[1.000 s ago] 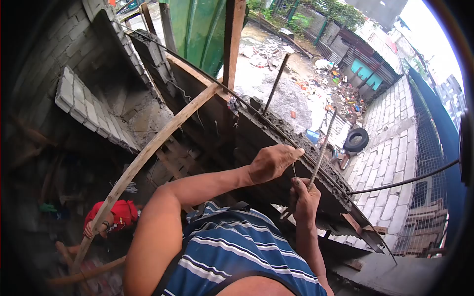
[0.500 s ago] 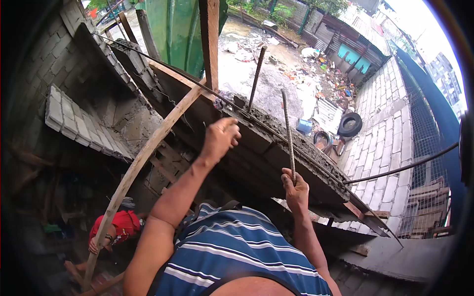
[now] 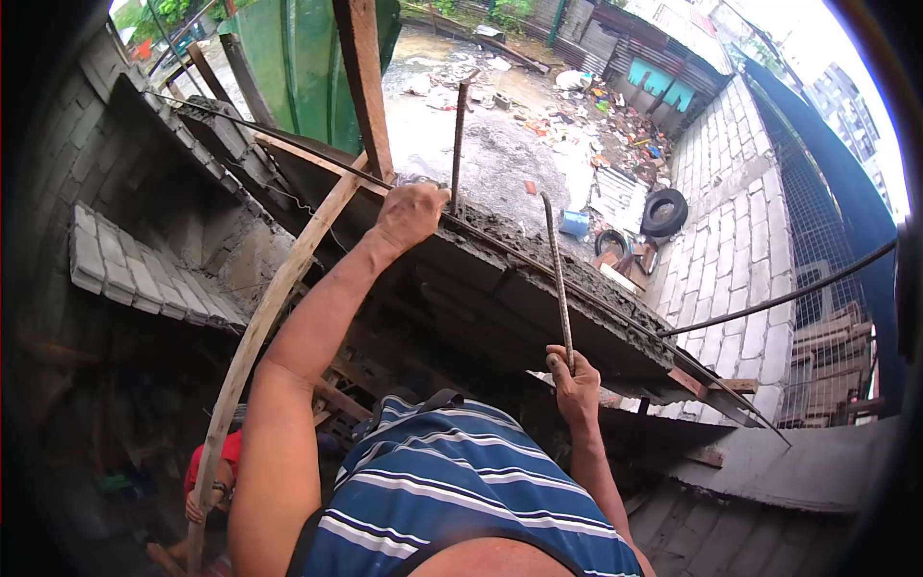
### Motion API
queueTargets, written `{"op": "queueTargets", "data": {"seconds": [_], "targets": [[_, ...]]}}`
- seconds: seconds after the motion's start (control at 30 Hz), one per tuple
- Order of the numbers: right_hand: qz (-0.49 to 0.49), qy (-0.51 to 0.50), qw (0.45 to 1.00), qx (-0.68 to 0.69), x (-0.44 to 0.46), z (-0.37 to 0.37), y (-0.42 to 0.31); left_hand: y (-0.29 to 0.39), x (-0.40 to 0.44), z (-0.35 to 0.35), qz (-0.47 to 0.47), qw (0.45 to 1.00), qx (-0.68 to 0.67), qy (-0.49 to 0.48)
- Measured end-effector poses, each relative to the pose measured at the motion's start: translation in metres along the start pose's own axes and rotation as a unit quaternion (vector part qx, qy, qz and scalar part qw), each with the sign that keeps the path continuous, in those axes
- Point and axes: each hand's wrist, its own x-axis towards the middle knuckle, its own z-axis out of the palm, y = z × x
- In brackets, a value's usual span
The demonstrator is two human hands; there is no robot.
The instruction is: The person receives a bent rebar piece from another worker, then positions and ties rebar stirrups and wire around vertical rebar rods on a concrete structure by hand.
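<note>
My left hand (image 3: 411, 215) is closed at the top edge of the concrete beam (image 3: 538, 303), close to the foot of the wooden post (image 3: 365, 96). What its fingers hold, if anything, is hidden. Just right of it a short upright rebar (image 3: 459, 144) sticks up from the beam. My right hand (image 3: 575, 380) is wrapped round the lower part of a metal rod (image 3: 558, 269) with a bent tip, which points up in front of the beam. A long thin rebar (image 3: 519, 255) runs along the beam's top.
A curved wooden pole (image 3: 260, 327) rises on the left, held low down by another person in red (image 3: 229, 462). A block slab (image 3: 144, 274) leans behind it. Beyond the beam lie tires (image 3: 663, 213) and rubble. A dark bar (image 3: 779, 300) juts in from the right.
My left hand has left the spot beside my right hand and moved left along the beam to the post. My right hand still grips the rod. The view has shifted.
</note>
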Motion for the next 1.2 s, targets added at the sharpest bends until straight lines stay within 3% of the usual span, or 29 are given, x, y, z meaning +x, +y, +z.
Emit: {"op": "queueTargets", "data": {"seconds": [0.03,0.1,0.17,0.3,0.43,0.5,0.63,0.73,0.77,0.8,0.83,0.87,1.0,1.1,1.2], "targets": [[-0.006,0.005,1.000,-0.008,-0.001,-0.001,0.002,-0.003,0.003,-0.001,0.045,0.999,-0.016,-0.021],[-0.002,0.009,1.000,-0.004,-0.004,-0.004,0.005,-0.007,0.008,-0.002,0.049,0.998,-0.020,-0.035],[0.003,0.011,1.000,0.000,-0.005,-0.005,0.008,-0.012,0.012,-0.001,0.054,0.998,-0.034,0.028],[0.005,0.015,0.999,0.031,-0.005,-0.003,0.011,-0.013,0.012,0.002,0.109,0.993,-0.038,0.037],[0.008,0.015,0.999,0.030,-0.006,-0.001,0.007,-0.010,0.005,-0.007,0.101,0.994,-0.046,0.022],[0.008,0.012,0.999,0.050,-0.005,0.001,0.009,-0.006,0.000,-0.005,0.031,0.992,-0.092,0.075],[-0.006,0.010,0.998,0.058,-0.001,0.004,0.014,-0.001,-0.015,0.018,-0.003,0.979,-0.175,0.108],[0.002,0.005,0.999,0.046,-0.002,0.004,0.011,0.009,-0.018,0.020,-0.202,0.940,-0.266,0.072],[0.004,0.006,0.999,0.046,-0.002,0.005,0.010,0.007,-0.018,0.019,-0.202,0.940,-0.267,0.070],[0.006,0.007,0.998,0.063,-0.002,0.006,0.010,0.003,-0.018,0.017,-0.341,0.852,-0.397,-0.016],[0.008,0.007,0.997,0.079,-0.002,0.007,0.011,0.006,-0.015,0.008,-0.462,0.721,-0.506,-0.100],[0.008,0.006,0.997,0.078,-0.002,0.007,0.013,0.012,-0.012,0.001,-0.474,0.696,-0.533,-0.087],[0.021,0.016,0.996,0.090,-0.004,0.006,0.020,0.004,-0.003,0.002,-0.491,0.710,-0.499,-0.071],[0.031,0.020,0.995,0.090,-0.005,0.001,0.023,-0.003,0.000,0.007,-0.475,0.752,-0.450,-0.079],[0.042,0.021,0.994,0.095,-0.006,-0.002,0.023,0.005,0.005,0.003,-0.440,0.793,-0.395,-0.145]]}}
